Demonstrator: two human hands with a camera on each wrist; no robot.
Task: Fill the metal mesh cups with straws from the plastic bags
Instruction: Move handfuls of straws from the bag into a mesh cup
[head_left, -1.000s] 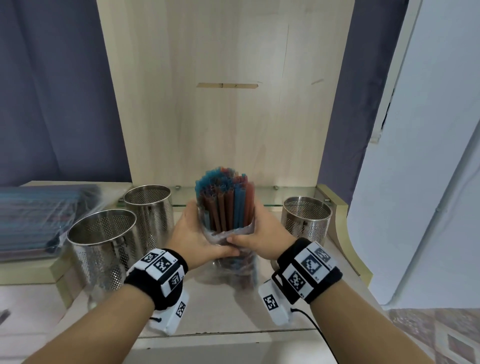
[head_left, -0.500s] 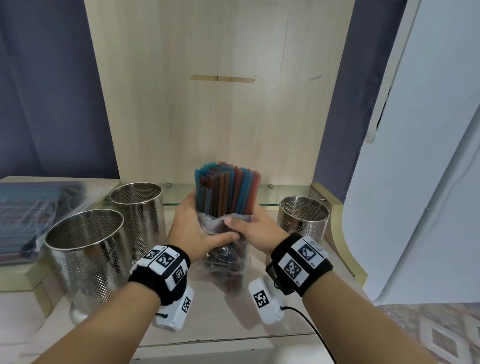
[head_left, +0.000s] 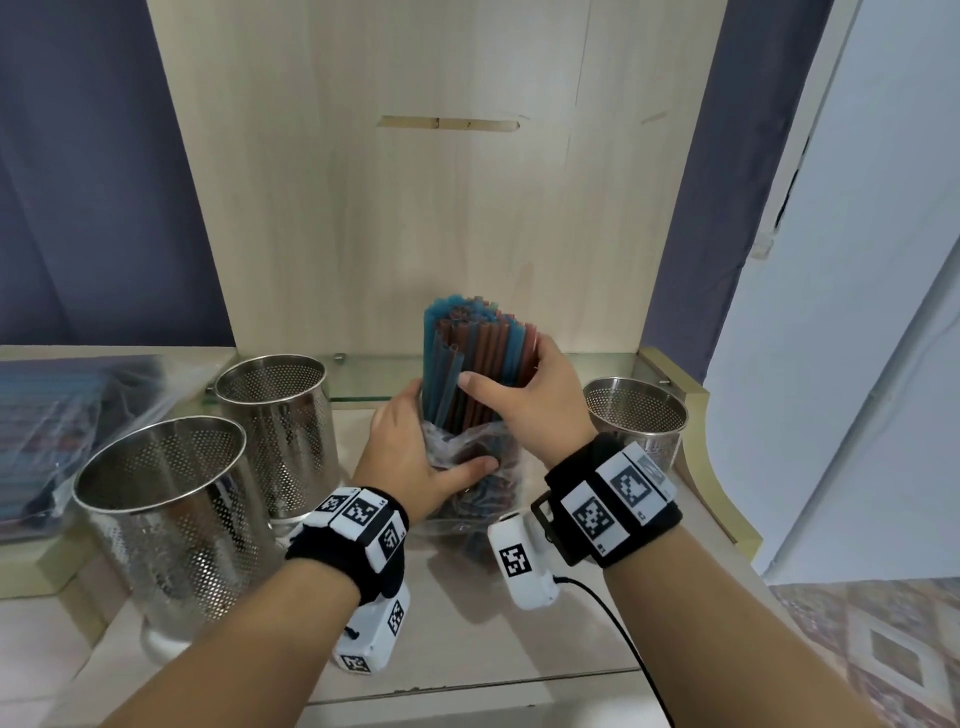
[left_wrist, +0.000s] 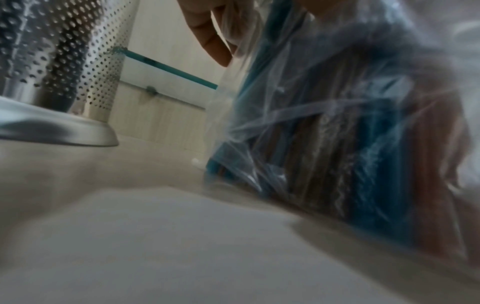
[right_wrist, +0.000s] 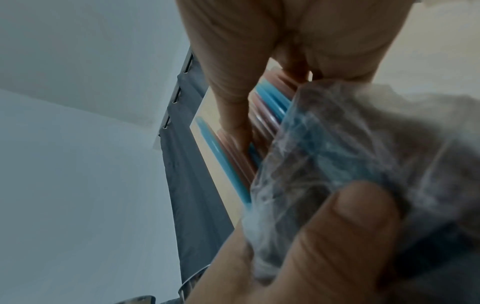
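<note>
A bundle of blue and reddish-brown straws (head_left: 470, 358) stands upright on the shelf, its lower half inside a crumpled clear plastic bag (head_left: 467, 457). My left hand (head_left: 415, 457) grips the bag low down, thumb across its front. Higher up, my right hand (head_left: 524, 400) wraps round the bare straws above the bag's mouth. The right wrist view shows fingers (right_wrist: 233, 98) on the straws (right_wrist: 262, 123) and the bunched bag (right_wrist: 337, 154). In the left wrist view the bag (left_wrist: 337, 133) rests on the shelf. Three empty perforated metal cups stand around: near left (head_left: 171, 514), back left (head_left: 275, 431), right (head_left: 636, 421).
More bagged straws (head_left: 57, 431) lie on the raised ledge at far left. A glass strip (head_left: 363, 379) runs along the wooden back panel (head_left: 441, 208). The shelf's raised right edge (head_left: 696, 447) borders a drop beside a white wall.
My right hand slid up from the bag's rim onto the bare straws. More of the straw bundle now stands above the bunched-down bag. The left hand keeps its hold lower down.
</note>
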